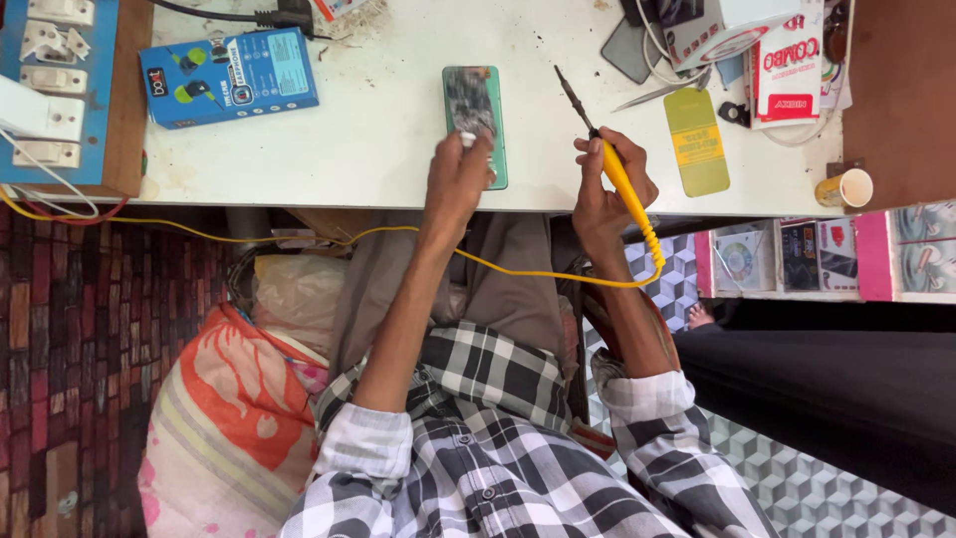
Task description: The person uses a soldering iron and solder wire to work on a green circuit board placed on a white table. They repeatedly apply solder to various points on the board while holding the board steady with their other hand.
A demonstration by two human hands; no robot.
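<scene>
Soldering step on hand. Left hand [460, 171] pins the phone [474, 112] flat on the white bench [378, 139], fingers pressed on its near end. Right hand [601, 189] clamped round the yellow soldering iron [609, 159], tip raised, off the phone. Next move likely needs the tip brought over w/ a steady wrist.

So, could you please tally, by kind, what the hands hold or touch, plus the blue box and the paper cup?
Phone: 1, under the left hand
Soldering iron: 1, in the right hand
Blue box: 1
Paper cup: 1
Total: 4
</scene>
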